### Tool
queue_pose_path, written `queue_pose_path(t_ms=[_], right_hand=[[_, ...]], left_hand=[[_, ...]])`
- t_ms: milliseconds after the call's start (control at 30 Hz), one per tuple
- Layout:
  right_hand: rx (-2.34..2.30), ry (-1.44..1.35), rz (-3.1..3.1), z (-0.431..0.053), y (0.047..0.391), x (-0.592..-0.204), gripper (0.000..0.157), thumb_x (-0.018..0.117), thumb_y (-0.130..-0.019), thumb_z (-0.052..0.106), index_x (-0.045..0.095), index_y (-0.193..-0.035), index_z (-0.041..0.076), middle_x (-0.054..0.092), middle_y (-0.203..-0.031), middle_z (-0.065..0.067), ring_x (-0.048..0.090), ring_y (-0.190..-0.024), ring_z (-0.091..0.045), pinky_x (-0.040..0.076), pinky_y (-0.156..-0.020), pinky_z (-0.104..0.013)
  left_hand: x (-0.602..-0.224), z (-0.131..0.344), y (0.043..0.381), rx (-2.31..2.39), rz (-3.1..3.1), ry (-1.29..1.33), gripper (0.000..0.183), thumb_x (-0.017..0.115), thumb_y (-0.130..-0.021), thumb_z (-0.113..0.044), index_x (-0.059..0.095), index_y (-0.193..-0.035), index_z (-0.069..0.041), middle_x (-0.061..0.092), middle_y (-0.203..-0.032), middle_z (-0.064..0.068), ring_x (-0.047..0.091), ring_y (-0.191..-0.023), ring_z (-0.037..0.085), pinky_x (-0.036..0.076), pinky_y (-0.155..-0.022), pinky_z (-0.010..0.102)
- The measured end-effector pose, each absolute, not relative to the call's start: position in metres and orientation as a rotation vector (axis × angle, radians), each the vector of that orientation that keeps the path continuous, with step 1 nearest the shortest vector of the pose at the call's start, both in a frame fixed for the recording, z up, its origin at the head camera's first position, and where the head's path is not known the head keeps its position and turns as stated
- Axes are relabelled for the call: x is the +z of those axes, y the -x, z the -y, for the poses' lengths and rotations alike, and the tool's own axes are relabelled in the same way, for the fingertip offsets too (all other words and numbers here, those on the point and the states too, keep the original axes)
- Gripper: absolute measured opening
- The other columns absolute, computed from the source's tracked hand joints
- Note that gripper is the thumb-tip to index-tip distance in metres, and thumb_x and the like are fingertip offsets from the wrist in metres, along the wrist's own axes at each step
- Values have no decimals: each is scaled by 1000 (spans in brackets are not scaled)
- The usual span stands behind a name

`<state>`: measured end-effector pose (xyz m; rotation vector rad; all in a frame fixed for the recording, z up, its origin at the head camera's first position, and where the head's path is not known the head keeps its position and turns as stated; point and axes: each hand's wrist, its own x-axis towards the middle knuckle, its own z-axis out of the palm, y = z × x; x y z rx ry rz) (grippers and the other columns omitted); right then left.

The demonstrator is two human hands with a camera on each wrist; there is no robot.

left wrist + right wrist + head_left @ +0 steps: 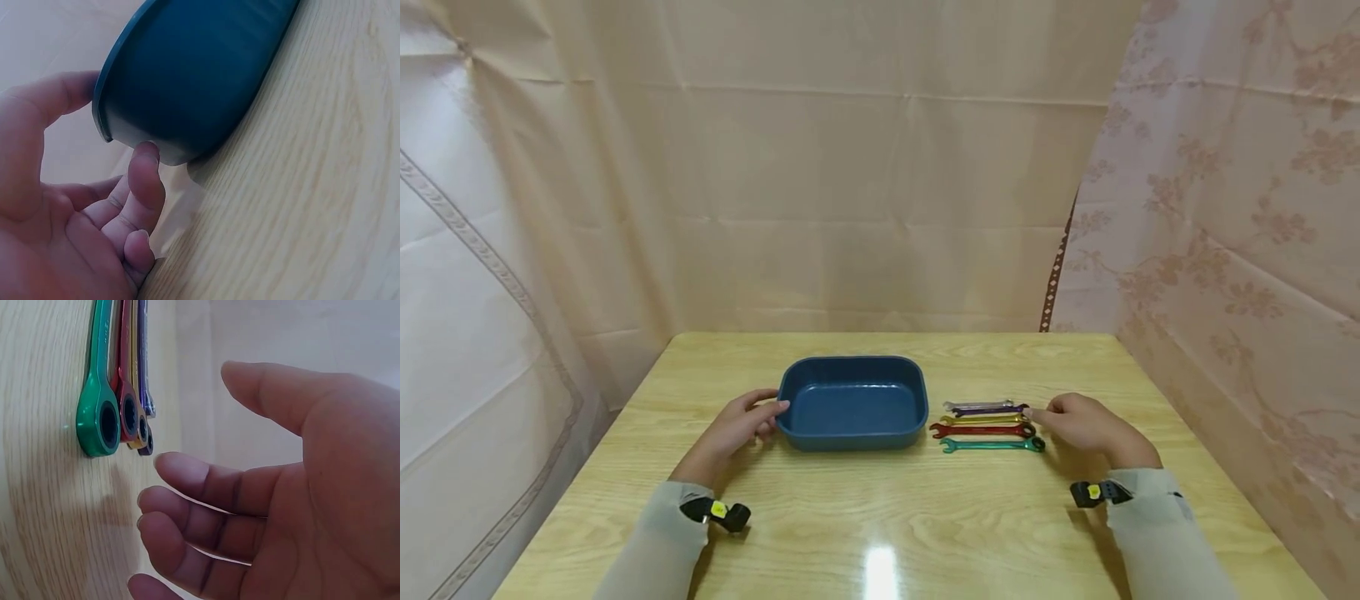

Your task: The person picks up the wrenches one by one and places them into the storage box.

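A deep blue rectangular dish [850,440] stands on the table. My left hand [735,429] holds its left end, thumb over the rim and fingertips against the outer wall. To the right of the dish, several combination wrenches lie side by side, from back to front: silver [977,405], purple [988,410], gold [981,420], red [976,431] and green [988,446]. Close by their right ends is my right hand [1090,427]. In the right wrist view its thumb and fingers are spread apart with nothing between them, and the ring ends of the wrenches face it.
The light wood table [985,525] carries everything. Beige cloth [865,183] hangs behind it, with a flowered curtain [1247,250] on the right and a pale one [467,350] on the left. Each wrist wears a strapped camera.
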<state>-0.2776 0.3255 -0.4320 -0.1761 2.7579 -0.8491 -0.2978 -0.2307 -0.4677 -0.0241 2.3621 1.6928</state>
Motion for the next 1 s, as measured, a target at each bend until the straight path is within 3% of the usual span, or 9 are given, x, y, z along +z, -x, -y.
queue_pose_path(t_ms=[333, 667, 867, 1000], right_hand=[[-826, 180, -2735, -327, 276, -434, 47, 55, -106, 46, 64, -90, 3, 54, -72, -5, 44, -60, -18, 39, -58, -36], [-845, 175, -2697, -330, 276, -431, 45, 54, -106, 46, 64, -99, 3, 54, -69, -6, 45, -57, -19, 41, -58, -37], [-813, 167, -2700, -330, 277, -434, 38, 63, -102, 42, 68, -102, 4, 61, -86, -7, 50, -72, -20, 41, -63, -36], [-829, 198, -2667, -328, 277, -437, 32, 71, -96, 37, 69, -98, 6, 58, -85, -4, 48, -73, -19, 38, -62, -35]], left_hand=[[-476, 235, 298, 1698, -2372, 17, 73, 71, -97, -46, 46, -152, -5, 65, -89, -1, 60, -77, 15, 46, -67, 29], [-468, 234, 299, 1712, -2345, 6, 73, 73, -96, -44, 47, -153, -7, 65, -88, -3, 58, -78, 13, 45, -68, 26], [-471, 235, 299, 1713, -2373, -4, 71, 76, -95, -39, 49, -152, -7, 68, -88, -3, 61, -76, 14, 46, -66, 27], [-473, 235, 298, 1742, -2377, 4, 66, 78, -94, -33, 54, -150, -8, 70, -86, -3, 62, -76, 16, 46, -66, 27]])
